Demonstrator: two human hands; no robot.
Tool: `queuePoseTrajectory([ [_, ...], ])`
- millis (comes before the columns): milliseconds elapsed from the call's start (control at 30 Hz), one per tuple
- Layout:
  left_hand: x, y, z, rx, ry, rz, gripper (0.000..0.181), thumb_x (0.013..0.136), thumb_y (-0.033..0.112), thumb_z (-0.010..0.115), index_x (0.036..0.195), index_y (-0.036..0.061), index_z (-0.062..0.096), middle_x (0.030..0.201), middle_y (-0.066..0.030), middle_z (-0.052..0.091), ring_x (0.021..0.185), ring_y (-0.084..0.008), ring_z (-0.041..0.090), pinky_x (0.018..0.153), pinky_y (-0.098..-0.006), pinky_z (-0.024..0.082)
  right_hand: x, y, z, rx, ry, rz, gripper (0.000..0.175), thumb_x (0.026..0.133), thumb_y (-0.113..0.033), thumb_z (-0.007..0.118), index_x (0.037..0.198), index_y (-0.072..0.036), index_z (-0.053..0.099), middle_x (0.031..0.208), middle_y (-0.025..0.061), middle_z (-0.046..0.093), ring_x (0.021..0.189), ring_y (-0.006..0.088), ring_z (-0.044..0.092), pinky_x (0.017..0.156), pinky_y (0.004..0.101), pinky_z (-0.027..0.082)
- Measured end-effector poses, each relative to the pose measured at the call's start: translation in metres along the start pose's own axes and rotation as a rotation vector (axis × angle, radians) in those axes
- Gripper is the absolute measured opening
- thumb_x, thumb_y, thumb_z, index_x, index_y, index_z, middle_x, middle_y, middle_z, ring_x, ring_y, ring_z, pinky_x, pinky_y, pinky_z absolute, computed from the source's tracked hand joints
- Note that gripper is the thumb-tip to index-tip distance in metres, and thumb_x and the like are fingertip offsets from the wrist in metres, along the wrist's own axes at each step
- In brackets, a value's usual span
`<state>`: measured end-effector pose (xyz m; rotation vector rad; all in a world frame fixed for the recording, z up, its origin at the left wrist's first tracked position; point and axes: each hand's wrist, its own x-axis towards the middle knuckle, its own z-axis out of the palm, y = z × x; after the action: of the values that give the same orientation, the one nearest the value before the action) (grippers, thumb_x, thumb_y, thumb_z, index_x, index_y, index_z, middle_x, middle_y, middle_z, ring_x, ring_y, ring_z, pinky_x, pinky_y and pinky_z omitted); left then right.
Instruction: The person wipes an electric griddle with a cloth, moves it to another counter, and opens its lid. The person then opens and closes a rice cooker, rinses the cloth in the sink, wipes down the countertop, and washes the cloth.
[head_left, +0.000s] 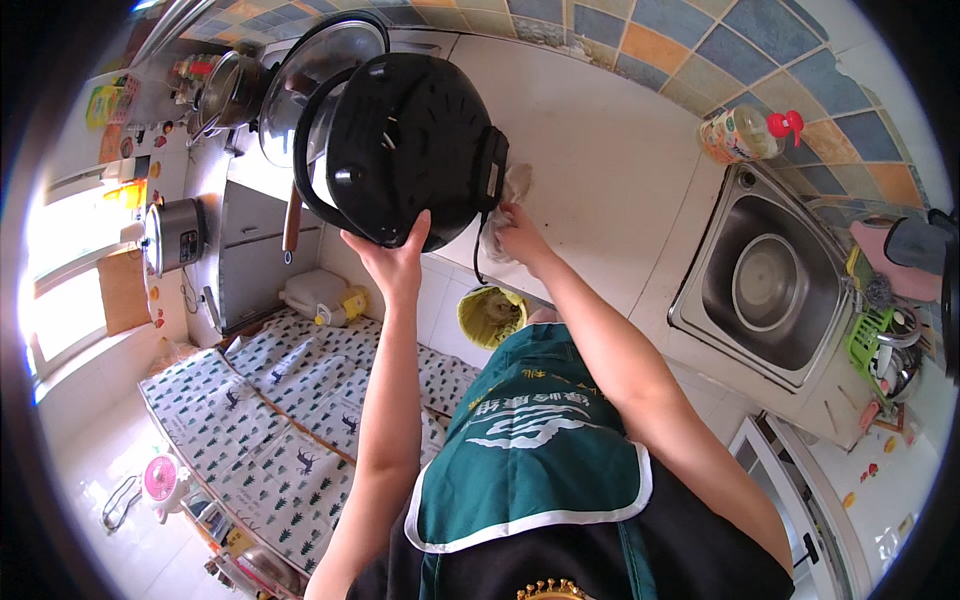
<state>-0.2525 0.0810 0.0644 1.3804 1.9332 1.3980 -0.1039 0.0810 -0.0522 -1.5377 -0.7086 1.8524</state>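
Observation:
A black electric cooker (412, 142) with a carrying handle is tipped up, its underside with vent slots and small feet facing me. My left hand (390, 262) grips its near lower edge, thumb spread over the base. Bunched in my right hand (521, 238) is a pale, crumpled cloth (517, 181), against the cooker's right side by the protruding block. A black cord (478, 251) hangs down next to the cloth. Beneath lies the pale tiled counter (585, 172). The cooker's far side is hidden.
A stainless sink (795, 225) holding a round metal basin (766, 281) is at the right. Behind it stands a pump bottle (739, 135). A glass lid (322, 82) and a pot (232, 90) are at the left. A lined yellow bin (491, 319) sits below the counter edge.

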Motion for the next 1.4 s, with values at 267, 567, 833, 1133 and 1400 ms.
queuePoseTrajectory([
  [267,0.007,-0.014,-0.005,-0.003,-0.015,-0.105,0.090,0.065,0.028,0.080,0.131,0.0024,0.025,0.120,-0.0163,0.045,0.108,-0.0252,0.046,0.094,-0.0346,0.038,-0.010,-0.045,-0.094,-0.551,0.126,-0.312,0.043,0.077,-0.009,0.052,0.120,-0.005,0.049,0.110,0.0188,0.057,0.103,0.0291,0.055,0.087,0.0346,0.043],
  [567,0.007,-0.012,0.002,0.058,-0.009,-0.082,0.092,0.056,0.039,0.082,0.120,-0.0014,0.030,0.104,-0.0235,0.054,0.096,-0.0353,0.055,0.083,-0.0402,0.044,-0.068,-0.150,-0.081,-0.051,-0.029,-0.238,0.048,0.085,-0.035,0.056,0.121,-0.004,0.051,0.122,0.0102,0.052,0.111,0.0208,0.050,0.089,0.0369,0.043],
  [833,0.006,0.007,0.002,0.106,-0.061,-0.074,0.086,0.057,0.038,0.082,0.115,0.0004,0.032,0.095,-0.0239,0.058,0.088,-0.0390,0.058,0.077,-0.0428,0.046,-0.075,-0.185,-0.063,-0.044,-0.122,-0.218,0.064,0.080,-0.046,0.060,0.123,0.000,0.045,0.123,0.0140,0.049,0.112,0.0228,0.050,0.089,0.0394,0.043],
  [1133,-0.005,0.009,0.009,0.087,-0.066,-0.082,0.084,0.057,0.035,0.082,0.116,0.0029,0.033,0.094,-0.0214,0.058,0.086,-0.0387,0.059,0.074,-0.0437,0.046,-0.075,-0.182,-0.051,0.073,-0.199,-0.105,0.083,0.074,-0.056,0.063,0.130,-0.001,0.035,0.124,0.0159,0.041,0.116,0.0265,0.042,0.091,0.0483,0.040],
  [1400,-0.028,0.012,0.023,0.120,-0.057,0.060,0.077,0.056,0.034,0.082,0.112,0.0049,0.036,0.082,-0.0175,0.060,0.075,-0.0385,0.060,0.064,-0.0441,0.047,-0.092,-0.208,-0.045,0.032,-0.160,0.015,0.116,0.064,-0.062,0.070,0.137,0.006,0.011,0.123,0.0220,0.031,0.117,0.0318,0.035,0.091,0.0555,0.039],
])
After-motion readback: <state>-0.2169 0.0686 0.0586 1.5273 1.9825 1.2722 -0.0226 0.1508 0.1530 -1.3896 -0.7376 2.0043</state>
